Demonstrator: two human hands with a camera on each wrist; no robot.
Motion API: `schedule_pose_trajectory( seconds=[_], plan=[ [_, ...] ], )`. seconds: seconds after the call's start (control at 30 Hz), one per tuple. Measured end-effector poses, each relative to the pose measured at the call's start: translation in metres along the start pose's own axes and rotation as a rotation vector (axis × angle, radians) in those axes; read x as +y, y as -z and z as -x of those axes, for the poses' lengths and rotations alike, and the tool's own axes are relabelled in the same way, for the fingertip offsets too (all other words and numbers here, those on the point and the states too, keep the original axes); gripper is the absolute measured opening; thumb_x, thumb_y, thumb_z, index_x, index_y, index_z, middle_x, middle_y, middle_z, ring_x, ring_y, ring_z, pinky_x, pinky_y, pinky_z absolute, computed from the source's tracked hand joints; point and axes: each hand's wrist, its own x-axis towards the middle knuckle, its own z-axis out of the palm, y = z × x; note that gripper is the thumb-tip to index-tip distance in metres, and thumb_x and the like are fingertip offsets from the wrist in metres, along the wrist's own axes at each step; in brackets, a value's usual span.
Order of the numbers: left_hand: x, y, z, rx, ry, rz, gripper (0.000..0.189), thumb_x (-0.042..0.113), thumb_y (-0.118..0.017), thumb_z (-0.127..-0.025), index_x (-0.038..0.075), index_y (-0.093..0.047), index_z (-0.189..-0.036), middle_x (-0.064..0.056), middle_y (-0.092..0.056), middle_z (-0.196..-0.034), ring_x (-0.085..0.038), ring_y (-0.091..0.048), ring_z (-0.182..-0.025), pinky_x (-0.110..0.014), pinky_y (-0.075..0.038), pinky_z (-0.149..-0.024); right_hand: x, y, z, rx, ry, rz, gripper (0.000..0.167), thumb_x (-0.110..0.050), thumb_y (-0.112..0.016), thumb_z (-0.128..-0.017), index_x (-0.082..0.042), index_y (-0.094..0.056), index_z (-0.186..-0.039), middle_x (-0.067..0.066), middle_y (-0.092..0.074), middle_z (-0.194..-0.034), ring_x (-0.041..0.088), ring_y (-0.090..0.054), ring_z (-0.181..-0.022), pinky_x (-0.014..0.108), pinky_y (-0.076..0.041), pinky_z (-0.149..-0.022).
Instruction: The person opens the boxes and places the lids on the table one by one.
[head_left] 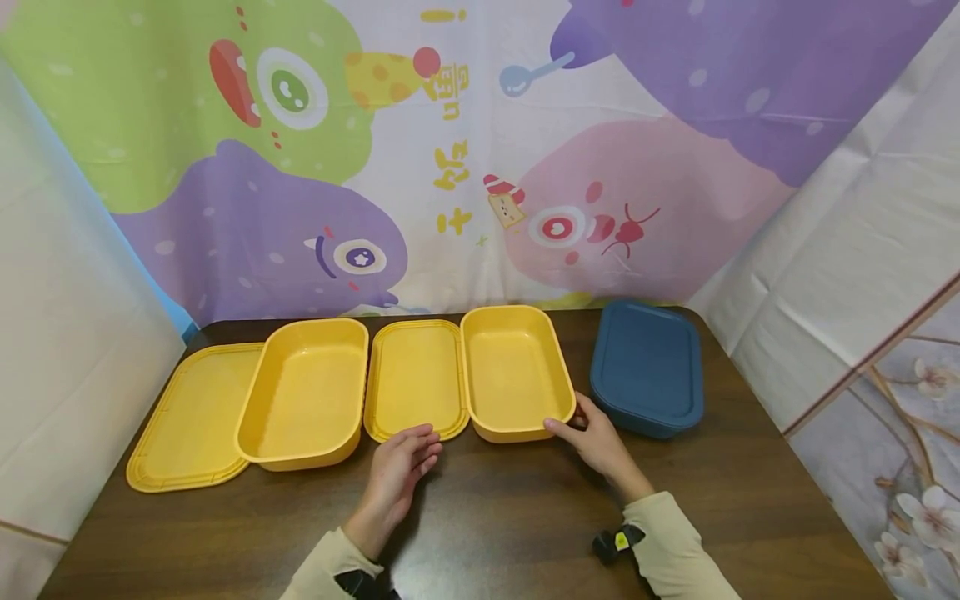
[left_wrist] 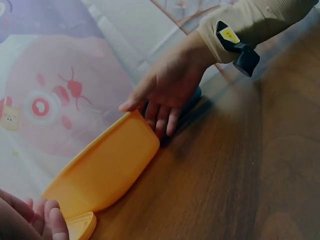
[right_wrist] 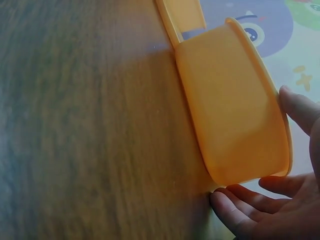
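My right hand (head_left: 600,437) grips the near right corner of the smaller yellow food container (head_left: 517,367), thumb on its rim and fingers against the outer side. In the right wrist view the thumb (right_wrist: 299,107) meets the rim of that container (right_wrist: 230,110). My left hand (head_left: 399,475), fingers loosely bent and holding nothing, hovers by the near edge of the smaller yellow lid (head_left: 416,375). That lid lies flat, left of the container. In the left wrist view the left hand (left_wrist: 37,220) appears at the lower left corner.
Left of the smaller lid stands a larger open yellow container (head_left: 311,392), its left side overlapping a larger yellow lid (head_left: 191,417). A blue lidded container (head_left: 647,362) stands at the right. Behind the brown table (head_left: 525,533) hangs a cartoon-printed cloth (head_left: 480,275).
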Motion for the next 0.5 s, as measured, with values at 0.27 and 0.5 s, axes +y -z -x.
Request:
schedule_pose_trajectory(
  seconds=[0.27, 0.5],
  plan=[
    [0.002, -0.014, -0.006, 0.039, -0.083, -0.03, 0.028, -0.001, -0.046, -0.095, -0.016, -0.055, -0.117, -0.002, -0.07, -0.086, -0.009, -0.066, -0.073, -0.021, -0.054, -0.069, -0.006, 0.003, 0.001, -0.01, -0.008, 0.107, 0.065, -0.039, -0.069, -0.089, -0.005, -0.047, -0.14, 0.013, -0.065, -0.121, 0.022, -0.06, -0.107, 0.033, -0.049, -0.09],
    [0.005, -0.023, -0.008, 0.057, -0.161, -0.1, 0.025, -0.001, -0.048, -0.094, -0.016, -0.059, -0.112, -0.009, -0.07, -0.089, -0.012, -0.066, -0.075, -0.024, -0.054, -0.069, -0.018, 0.012, 0.009, -0.064, 0.018, 0.221, 0.06, -0.04, -0.065, -0.092, -0.001, -0.052, -0.134, 0.012, -0.067, -0.113, 0.022, -0.062, -0.102, 0.035, -0.051, -0.087]
  ],
)
